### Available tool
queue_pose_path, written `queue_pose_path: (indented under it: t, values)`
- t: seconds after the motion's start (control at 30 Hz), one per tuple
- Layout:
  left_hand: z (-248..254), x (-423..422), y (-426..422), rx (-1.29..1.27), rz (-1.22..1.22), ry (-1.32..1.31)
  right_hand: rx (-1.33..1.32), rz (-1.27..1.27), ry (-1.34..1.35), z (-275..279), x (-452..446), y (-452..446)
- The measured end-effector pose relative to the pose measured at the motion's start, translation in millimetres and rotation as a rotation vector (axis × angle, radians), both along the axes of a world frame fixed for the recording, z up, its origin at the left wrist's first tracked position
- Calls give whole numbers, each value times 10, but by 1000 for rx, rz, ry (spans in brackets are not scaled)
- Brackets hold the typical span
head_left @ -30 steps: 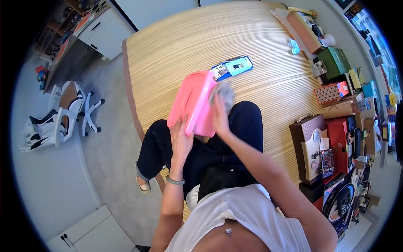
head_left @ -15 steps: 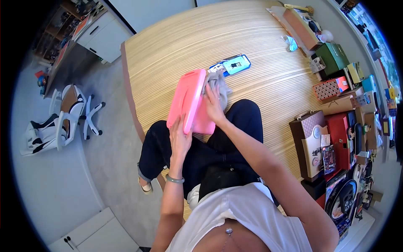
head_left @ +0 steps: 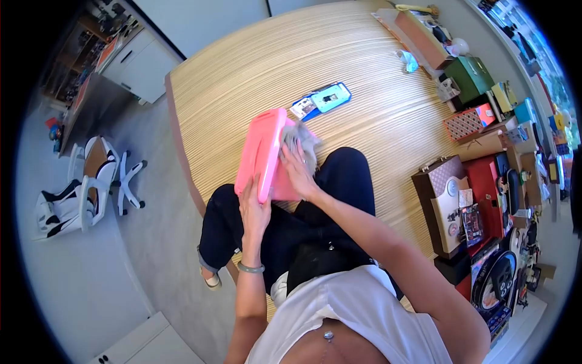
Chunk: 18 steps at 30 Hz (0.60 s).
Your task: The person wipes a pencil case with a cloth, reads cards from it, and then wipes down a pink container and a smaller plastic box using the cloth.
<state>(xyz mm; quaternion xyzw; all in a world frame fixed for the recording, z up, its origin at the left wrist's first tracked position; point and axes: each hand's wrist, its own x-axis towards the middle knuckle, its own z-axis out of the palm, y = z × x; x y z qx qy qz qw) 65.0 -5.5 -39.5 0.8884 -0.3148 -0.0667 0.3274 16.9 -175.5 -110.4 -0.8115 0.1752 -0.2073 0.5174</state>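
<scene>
A pink plastic box with a pink lid is tipped on its side at my lap, the lid facing left. My left hand grips the lid's lower edge, its fingers on the lid face and its thumb near the rim. Against the box's right side lies a crumpled grey cloth. My right hand presses this cloth to the box wall, with the fingers pointing up and partly sunk in the folds. Beyond the box, a blue case with a light blue card-like piece rests on the mat.
I sit cross-legged on a woven straw mat. Along the right stand a brown briefcase, a red case, a green box and several small items. A white-and-black office chair is on the floor at left.
My right hand and the cloth have slid slightly down along the box's side. The whole scene sits a little further left as the view shifted. My left hand keeps its hold.
</scene>
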Motion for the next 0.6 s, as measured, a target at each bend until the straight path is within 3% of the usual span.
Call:
queue_pose_path:
  t: [0.13,0.2,0.27,0.37,0.53,0.6]
  values:
    - [24,-130,-27,34,2,-21,75,-316,-8,-123,327,-565]
    - [25,-198,46,40,-29,7,548,-325,-8,-153,291,-819]
    - [23,-286,152,138,-189,-196,870,-242,292,-312,114,-1022]
    - [-26,-251,306,101,-248,-221,882,-148,285,324,-110,-827]
    - [129,-132,441,215,-301,-239,885,-176,49,431,-215,-581]
    - [84,-102,496,187,-331,-205,1016,-220,20,448,-308,-554]
